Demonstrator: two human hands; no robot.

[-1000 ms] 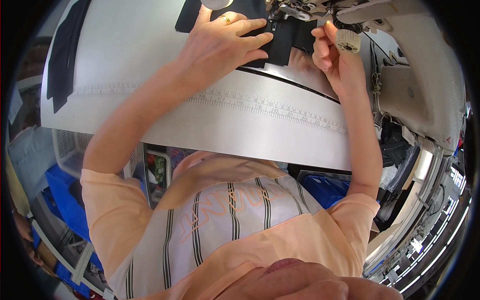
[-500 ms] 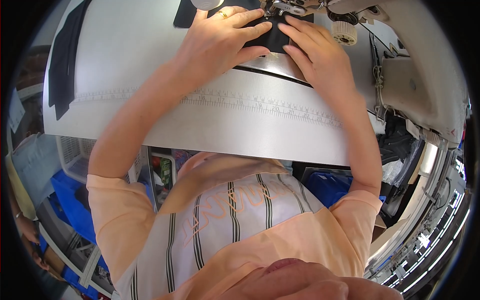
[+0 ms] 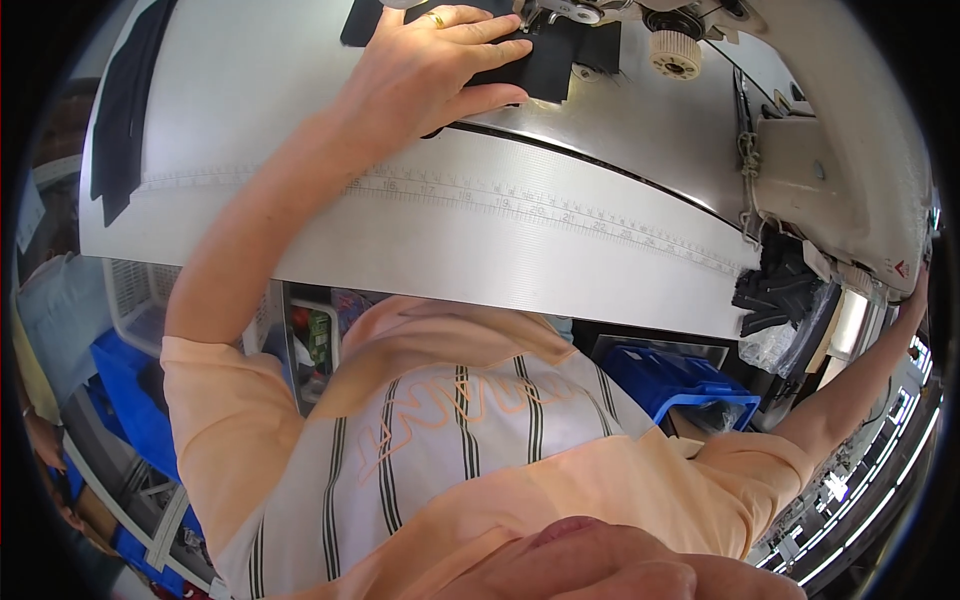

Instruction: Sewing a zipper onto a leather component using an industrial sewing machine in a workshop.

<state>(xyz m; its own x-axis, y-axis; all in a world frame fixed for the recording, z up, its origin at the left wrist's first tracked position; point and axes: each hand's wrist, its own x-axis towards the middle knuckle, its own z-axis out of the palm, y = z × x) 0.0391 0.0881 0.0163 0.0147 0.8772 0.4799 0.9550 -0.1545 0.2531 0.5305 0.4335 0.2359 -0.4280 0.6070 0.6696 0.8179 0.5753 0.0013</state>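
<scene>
My left hand (image 3: 425, 68) lies flat with fingers apart on a piece of black fabric (image 3: 548, 76) at the top of the view. Its fingertips come close to the presser foot and needle area (image 3: 530, 18) of a sewing machine (image 3: 850, 165). The fabric sits on the metal machine bed, partly covered by that hand. My right forearm (image 3: 850, 400) stretches out to the right, past the machine's end. The hand itself is lost at the dark rim behind the machine, so its fingers do not show.
Strips of black fabric (image 3: 130, 120) lie at the table's left edge. A printed ruler (image 3: 510, 205) runs along the front plate. Black scraps (image 3: 780, 285) are bunched at the right, above a blue bin (image 3: 670, 375). A white basket (image 3: 140, 300) stands below left, near another person's hand (image 3: 45, 440).
My right hand has left the fabric and swung far out to the right, behind the machine. My left hand stays on the fabric, and the view has shifted slightly.
</scene>
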